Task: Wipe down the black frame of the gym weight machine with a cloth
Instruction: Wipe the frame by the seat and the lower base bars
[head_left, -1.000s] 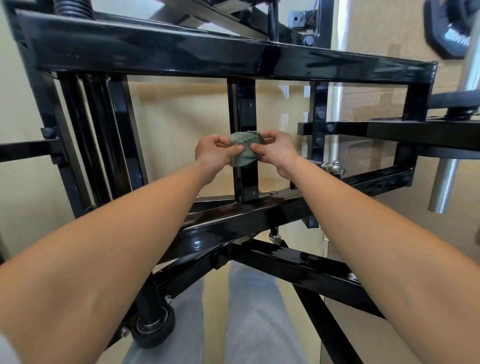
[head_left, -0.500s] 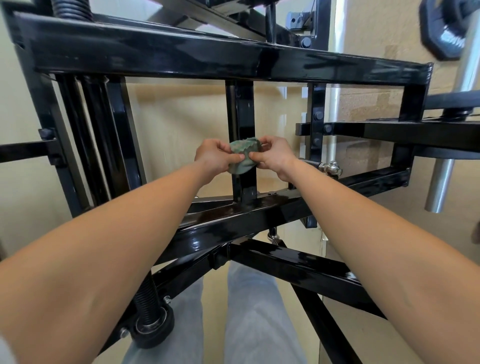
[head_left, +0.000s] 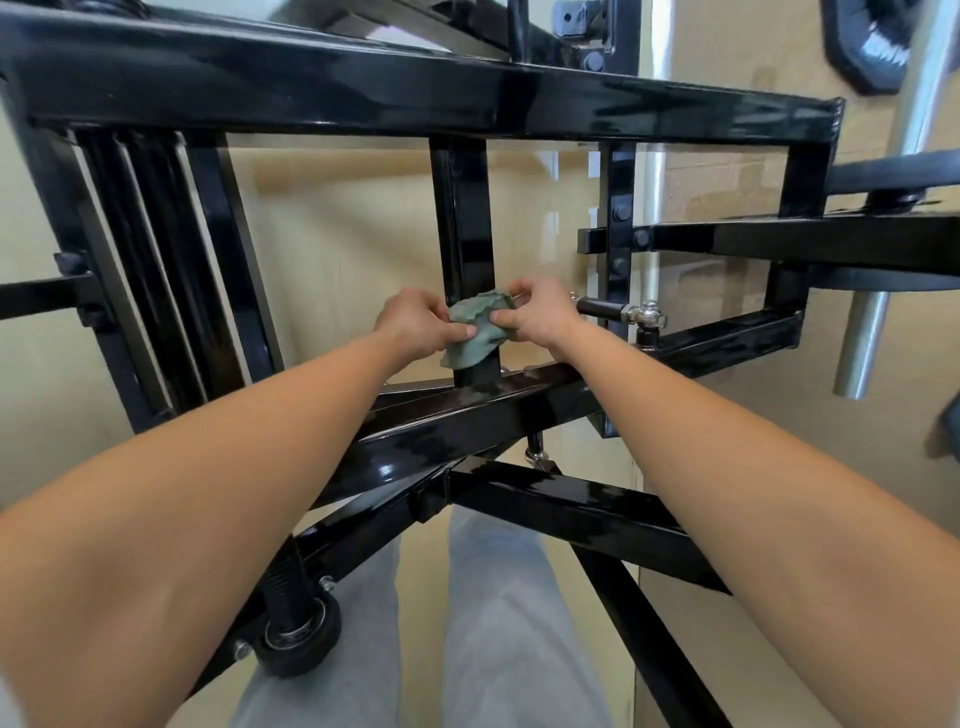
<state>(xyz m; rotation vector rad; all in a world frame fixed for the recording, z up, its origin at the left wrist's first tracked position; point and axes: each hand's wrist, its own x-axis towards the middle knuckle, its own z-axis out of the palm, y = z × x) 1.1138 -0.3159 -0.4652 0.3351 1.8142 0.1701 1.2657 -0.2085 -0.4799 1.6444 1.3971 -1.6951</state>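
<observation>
Head view: green cloth (head_left: 475, 332) bunched between both hands; left hand (head_left: 415, 325) pinches at 9 o'clock, right hand (head_left: 537, 317) at 3 o'clock, against black frame upright (head_left: 465, 218).

No legible text, label, brand, number or sign in view.
- black frame (head_left: 363, 88): gloss paint only, no readable marking.
- cloth (head_left: 474, 335): mottled green, no print readable.
- weight plate (head_left: 878, 52), top right: surface blurred, nothing readable.
</observation>
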